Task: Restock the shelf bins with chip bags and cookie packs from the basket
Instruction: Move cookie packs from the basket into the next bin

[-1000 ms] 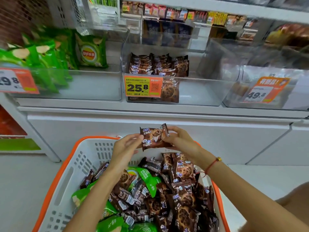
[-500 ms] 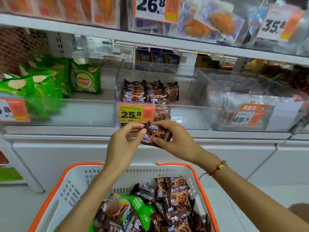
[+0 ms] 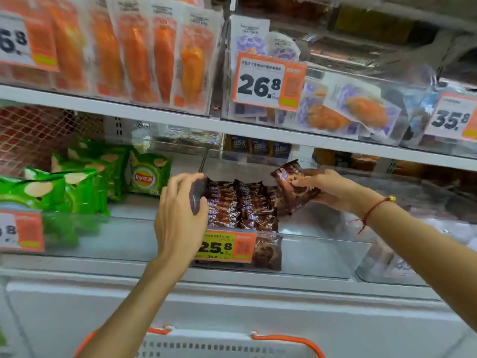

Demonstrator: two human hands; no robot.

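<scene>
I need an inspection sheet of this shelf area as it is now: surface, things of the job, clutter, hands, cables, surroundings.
Surface: white shelf carrying clear bins.
Job's things: middle bin holds rows of brown cookie packs; left bin holds green chip bags; basket rim shows at the bottom.
Clutter: nothing seen.
Hands: left hand grips a dark pack at the rows' left end; right hand holds a cookie pack above the bin's right side.
Cables: nothing seen.
Surroundings: upper shelf with orange packets; price tags 26.8 and 25.8.
</scene>
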